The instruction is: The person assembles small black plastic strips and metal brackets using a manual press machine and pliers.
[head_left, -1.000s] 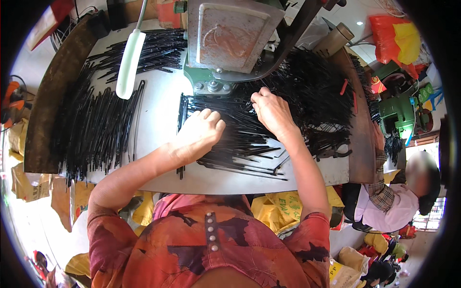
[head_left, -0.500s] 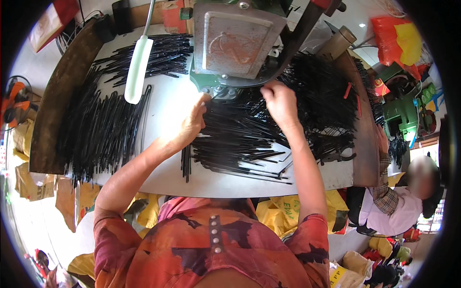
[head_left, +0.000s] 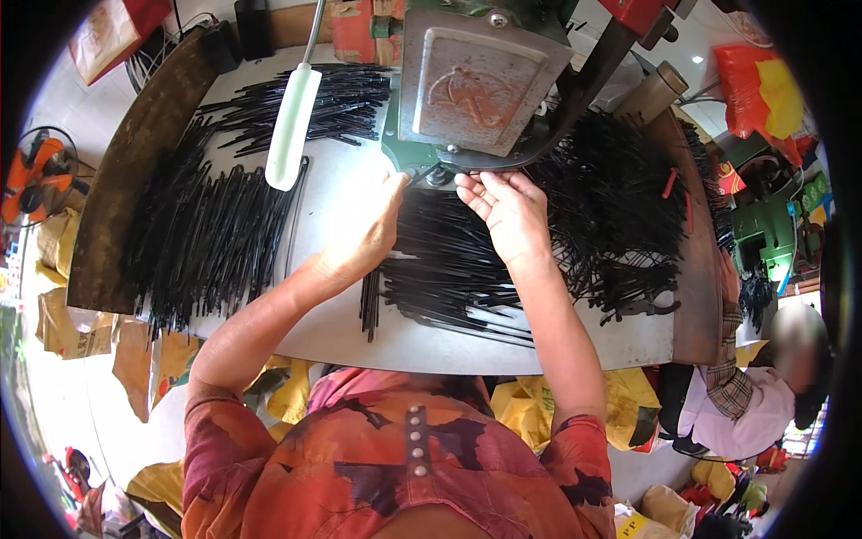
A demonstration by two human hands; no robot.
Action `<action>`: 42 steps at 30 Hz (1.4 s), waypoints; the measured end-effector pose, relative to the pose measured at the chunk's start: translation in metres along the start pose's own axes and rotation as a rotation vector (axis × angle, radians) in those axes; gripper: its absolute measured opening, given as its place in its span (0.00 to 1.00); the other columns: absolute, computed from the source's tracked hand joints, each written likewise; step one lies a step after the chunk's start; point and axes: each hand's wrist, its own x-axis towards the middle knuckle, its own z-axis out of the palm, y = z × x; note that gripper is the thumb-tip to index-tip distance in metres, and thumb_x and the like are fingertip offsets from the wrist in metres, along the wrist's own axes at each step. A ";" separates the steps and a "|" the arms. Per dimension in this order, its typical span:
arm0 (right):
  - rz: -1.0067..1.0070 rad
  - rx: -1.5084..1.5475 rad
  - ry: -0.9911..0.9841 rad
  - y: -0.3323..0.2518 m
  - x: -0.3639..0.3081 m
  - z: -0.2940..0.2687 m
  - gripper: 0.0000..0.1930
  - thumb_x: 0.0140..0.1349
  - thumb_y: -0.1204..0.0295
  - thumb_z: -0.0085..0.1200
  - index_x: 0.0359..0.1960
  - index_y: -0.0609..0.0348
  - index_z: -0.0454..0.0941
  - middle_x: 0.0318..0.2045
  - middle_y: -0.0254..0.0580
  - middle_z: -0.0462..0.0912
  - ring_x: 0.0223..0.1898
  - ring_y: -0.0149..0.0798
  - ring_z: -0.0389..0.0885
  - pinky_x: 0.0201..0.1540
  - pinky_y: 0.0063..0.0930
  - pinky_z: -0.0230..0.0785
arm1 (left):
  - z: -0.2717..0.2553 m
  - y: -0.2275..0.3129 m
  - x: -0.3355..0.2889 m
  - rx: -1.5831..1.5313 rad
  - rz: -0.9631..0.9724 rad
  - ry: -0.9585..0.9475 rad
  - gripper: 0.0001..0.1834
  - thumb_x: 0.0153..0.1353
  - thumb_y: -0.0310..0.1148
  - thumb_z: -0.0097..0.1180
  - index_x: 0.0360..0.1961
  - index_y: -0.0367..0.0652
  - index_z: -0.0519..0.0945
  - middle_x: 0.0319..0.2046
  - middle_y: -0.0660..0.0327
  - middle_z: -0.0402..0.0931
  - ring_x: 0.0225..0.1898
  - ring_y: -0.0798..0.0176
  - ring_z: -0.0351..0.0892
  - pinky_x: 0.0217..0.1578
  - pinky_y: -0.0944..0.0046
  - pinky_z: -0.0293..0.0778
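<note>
My left hand (head_left: 375,225) is closed in a pinch on a thin black strip (head_left: 423,174) just below the head of a green and grey machine (head_left: 489,85). Across from it, my right hand (head_left: 510,211) has its fingertips drawn together beside the machine's bolted lower part (head_left: 438,176). They seem to pinch the strip's other end, though the contact is small and partly hidden. Beneath my hands lies a pile of similar black strips (head_left: 449,260) on the pale tabletop (head_left: 431,350).
Upright strips fill the left side (head_left: 211,238), with another bundle (head_left: 314,103) behind. A tangled heap (head_left: 611,198) covers the right. A pale lamp (head_left: 294,126) hangs beside the machine. Curved brown boards (head_left: 117,193) edge the table. Another person (head_left: 741,395) sits at right.
The whole view has shifted a little. My right hand has moved left and toward me, bringing its fingertips closer to my left hand, which keeps its pinch by the machine.
</note>
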 end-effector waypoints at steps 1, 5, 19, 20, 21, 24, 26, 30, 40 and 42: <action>0.013 0.014 0.027 0.002 0.001 0.000 0.04 0.57 0.78 0.44 0.31 0.68 0.69 0.30 0.46 0.74 0.33 0.40 0.77 0.37 0.30 0.73 | -0.003 0.001 0.001 0.063 -0.005 -0.066 0.14 0.45 0.17 0.45 0.37 0.36 0.67 0.25 0.50 0.66 0.25 0.51 0.67 0.24 0.59 0.65; 0.007 0.021 0.074 0.006 0.000 -0.001 0.04 0.56 0.80 0.44 0.31 0.68 0.68 0.30 0.47 0.74 0.34 0.42 0.77 0.38 0.32 0.73 | -0.005 -0.009 0.006 0.188 0.004 -0.145 0.08 0.44 0.19 0.46 0.30 0.36 0.69 0.26 0.49 0.66 0.25 0.50 0.67 0.24 0.57 0.65; -0.032 0.077 0.102 0.011 0.001 0.002 0.04 0.55 0.81 0.46 0.32 0.69 0.68 0.30 0.48 0.74 0.33 0.40 0.77 0.37 0.29 0.74 | -0.018 0.019 0.020 -0.810 -0.847 -0.234 0.08 0.57 0.31 0.49 0.34 0.37 0.73 0.20 0.64 0.70 0.19 0.73 0.73 0.17 0.75 0.69; -0.036 0.078 0.106 0.011 0.001 0.003 0.04 0.55 0.81 0.45 0.32 0.69 0.68 0.30 0.48 0.74 0.33 0.41 0.77 0.37 0.29 0.74 | -0.013 0.019 0.018 -0.831 -0.813 -0.203 0.10 0.55 0.29 0.50 0.37 0.37 0.70 0.24 0.62 0.71 0.19 0.70 0.74 0.15 0.75 0.70; -0.036 0.076 0.103 0.012 0.001 0.002 0.04 0.55 0.81 0.45 0.32 0.69 0.68 0.30 0.48 0.74 0.33 0.41 0.77 0.37 0.29 0.74 | -0.011 0.020 0.019 -0.832 -0.812 -0.199 0.10 0.55 0.29 0.50 0.37 0.37 0.70 0.24 0.62 0.71 0.19 0.70 0.74 0.15 0.75 0.70; -0.049 0.084 0.090 0.014 0.001 0.003 0.05 0.55 0.80 0.45 0.32 0.70 0.67 0.31 0.49 0.74 0.33 0.41 0.77 0.37 0.28 0.74 | -0.012 0.022 0.024 -0.676 -0.722 -0.274 0.20 0.52 0.23 0.41 0.49 0.39 0.62 0.30 0.57 0.73 0.15 0.68 0.72 0.16 0.72 0.69; -0.045 0.081 0.111 0.014 0.001 0.004 0.03 0.56 0.81 0.43 0.31 0.70 0.68 0.31 0.51 0.74 0.34 0.45 0.77 0.39 0.33 0.74 | -0.005 0.018 0.020 -0.650 -0.698 -0.224 0.19 0.51 0.24 0.41 0.47 0.39 0.64 0.29 0.58 0.74 0.16 0.68 0.72 0.17 0.72 0.68; -0.053 0.097 0.080 0.015 0.001 0.005 0.04 0.56 0.81 0.45 0.32 0.70 0.67 0.31 0.51 0.74 0.33 0.42 0.77 0.38 0.29 0.74 | -0.001 0.010 0.022 -0.514 -0.682 -0.294 0.15 0.51 0.27 0.42 0.42 0.38 0.69 0.26 0.60 0.75 0.19 0.69 0.73 0.21 0.69 0.68; -0.082 0.084 0.067 0.016 0.004 0.006 0.04 0.56 0.82 0.43 0.33 0.70 0.67 0.31 0.50 0.74 0.33 0.41 0.77 0.38 0.28 0.74 | 0.000 0.010 0.021 -0.492 -0.750 -0.279 0.14 0.50 0.30 0.43 0.39 0.38 0.72 0.26 0.59 0.76 0.29 0.63 0.75 0.32 0.68 0.68; -0.084 0.074 0.049 0.018 0.004 0.010 0.04 0.56 0.82 0.43 0.33 0.70 0.67 0.31 0.50 0.74 0.33 0.41 0.77 0.38 0.28 0.74 | 0.007 0.000 0.013 -0.611 -0.594 -0.149 0.10 0.56 0.23 0.45 0.39 0.34 0.69 0.21 0.63 0.70 0.15 0.78 0.60 0.15 0.78 0.58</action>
